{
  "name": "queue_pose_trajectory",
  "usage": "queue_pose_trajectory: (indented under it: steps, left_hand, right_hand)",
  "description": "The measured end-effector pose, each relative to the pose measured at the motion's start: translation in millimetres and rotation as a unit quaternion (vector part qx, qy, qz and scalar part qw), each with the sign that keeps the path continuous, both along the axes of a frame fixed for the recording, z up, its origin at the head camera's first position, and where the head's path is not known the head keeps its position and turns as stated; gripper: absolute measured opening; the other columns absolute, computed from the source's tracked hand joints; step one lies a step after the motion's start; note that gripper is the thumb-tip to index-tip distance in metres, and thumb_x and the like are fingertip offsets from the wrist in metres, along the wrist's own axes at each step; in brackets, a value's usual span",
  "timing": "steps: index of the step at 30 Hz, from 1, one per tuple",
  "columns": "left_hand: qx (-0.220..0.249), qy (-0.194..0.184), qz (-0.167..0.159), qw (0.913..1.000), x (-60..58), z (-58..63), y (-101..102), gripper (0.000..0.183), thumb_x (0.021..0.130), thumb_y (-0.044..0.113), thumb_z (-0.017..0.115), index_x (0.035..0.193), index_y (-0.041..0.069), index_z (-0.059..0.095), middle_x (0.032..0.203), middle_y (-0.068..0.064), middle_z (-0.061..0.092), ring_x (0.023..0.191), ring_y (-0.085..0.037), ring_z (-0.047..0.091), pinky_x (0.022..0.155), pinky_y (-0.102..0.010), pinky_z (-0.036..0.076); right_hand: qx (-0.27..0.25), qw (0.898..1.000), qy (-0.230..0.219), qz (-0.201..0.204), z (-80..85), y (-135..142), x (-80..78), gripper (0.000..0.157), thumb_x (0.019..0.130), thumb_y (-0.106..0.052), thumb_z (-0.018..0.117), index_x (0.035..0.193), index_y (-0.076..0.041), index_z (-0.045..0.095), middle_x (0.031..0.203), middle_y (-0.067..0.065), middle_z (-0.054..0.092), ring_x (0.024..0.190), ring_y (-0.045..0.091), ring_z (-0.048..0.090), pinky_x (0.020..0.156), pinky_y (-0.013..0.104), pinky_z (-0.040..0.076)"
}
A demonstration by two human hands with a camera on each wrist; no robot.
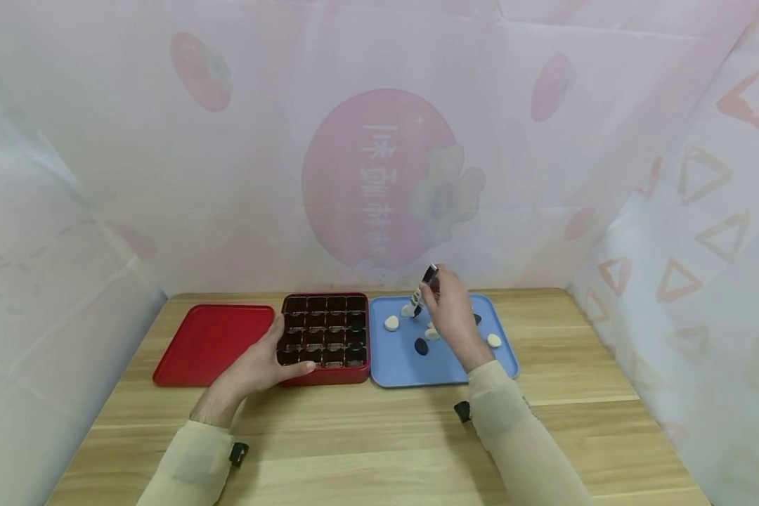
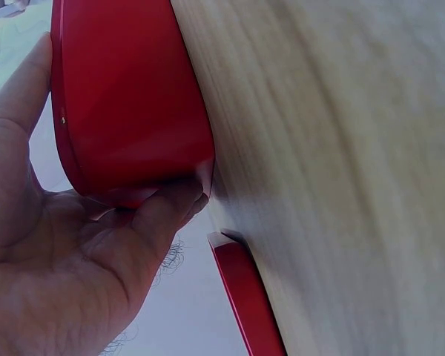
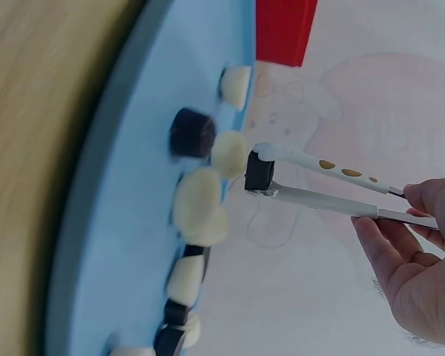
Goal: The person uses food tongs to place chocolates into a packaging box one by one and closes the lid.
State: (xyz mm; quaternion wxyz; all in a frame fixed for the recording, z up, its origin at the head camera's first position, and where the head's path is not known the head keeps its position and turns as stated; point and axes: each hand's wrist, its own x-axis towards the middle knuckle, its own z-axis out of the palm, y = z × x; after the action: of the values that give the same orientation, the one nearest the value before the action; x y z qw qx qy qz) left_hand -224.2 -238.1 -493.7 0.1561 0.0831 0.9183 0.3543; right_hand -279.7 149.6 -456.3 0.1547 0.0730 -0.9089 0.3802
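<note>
My right hand (image 1: pixel 453 313) pinches white tongs (image 3: pixel 326 199) by their metal handle end, over the blue tray (image 1: pixel 397 367). Between the tong tips sits a dark chocolate (image 3: pixel 259 172), held above the tray's surface in the right wrist view. More chocolates, cream ones (image 3: pixel 198 199) and dark ones (image 3: pixel 192 133), lie scattered on the tray. My left hand (image 1: pixel 257 362) grips the near left corner of a red box (image 2: pixel 126 89), thumb on the front rim and fingers along the left side. Inside the box, a brown divided insert (image 1: pixel 316 337) shows rows of small compartments.
Left of the box lies a flat red lid (image 1: pixel 221 344), partly behind my left hand and wrist. The box stands right beside the blue tray. A printed fabric backdrop (image 1: pixel 259 176) rises behind the wooden table (image 1: pixel 354 443) and along both sides.
</note>
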Motion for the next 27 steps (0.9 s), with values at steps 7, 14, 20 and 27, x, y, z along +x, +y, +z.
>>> queue_pose_trajectory:
  steps: [7, 14, 20, 27]
  left_hand:
    - [-0.003, 0.001, 0.0, 1.0, -0.1, 0.4, -0.4, 0.148, 0.099, 0.061, 0.093, 0.185, -0.004, -0.009, 0.196, -0.03, -0.006, 0.179, -0.06, 0.014, 0.142, -0.076, 0.024]
    - [-0.003, 0.0, 0.003, 1.0, 0.7, 1.2, 0.4, 0.148, 0.099, 0.059, 0.094, 0.185, -0.003, -0.009, 0.196, -0.03, -0.006, 0.179, -0.06, 0.014, 0.142, -0.076, 0.025]
    - [-0.007, 0.001, 0.006, 1.0, 1.1, 1.4, 0.9, 0.148, 0.099, 0.06, 0.094, 0.185, -0.003, -0.009, 0.196, -0.03, -0.006, 0.179, -0.06, 0.014, 0.142, -0.076, 0.025]
    - [-0.005, 0.001, 0.008, 1.0, 0.8, 1.7, 1.4, 0.148, 0.098, 0.06, 0.094, 0.185, -0.003, -0.009, 0.196, -0.03, -0.006, 0.179, -0.06, 0.014, 0.142, -0.076, 0.025]
  right_hand:
    - [-0.009, 1.0, 0.009, 0.022, 10.7, -19.1, 5.2, 0.014, 0.121, -0.019, 0.069, 0.125, -0.006, 0.068, 0.122, 0.019, 0.076, 0.122, 0.036, 0.08, 0.104, 0.046, 0.071]
    - [-0.026, 0.999, 0.019, 0.043, 16.6, -42.3, 7.1, 0.014, 0.121, -0.018, 0.069, 0.127, -0.006, 0.068, 0.124, 0.018, 0.077, 0.124, 0.035, 0.081, 0.104, 0.044, 0.071]
    - [-0.029, 0.997, 0.036, 0.058, 17.5, -62.5, 7.7, 0.012, 0.12, -0.018, 0.071, 0.122, -0.007, 0.068, 0.122, 0.017, 0.079, 0.119, 0.034, 0.083, 0.1, 0.043, 0.072]
    - [-0.027, 0.996, 0.057, 0.066, 14.3, -82.9, 3.6, 0.013, 0.119, -0.016, 0.072, 0.12, -0.004, 0.068, 0.123, 0.018, 0.08, 0.119, 0.035, 0.085, 0.101, 0.04, 0.072]
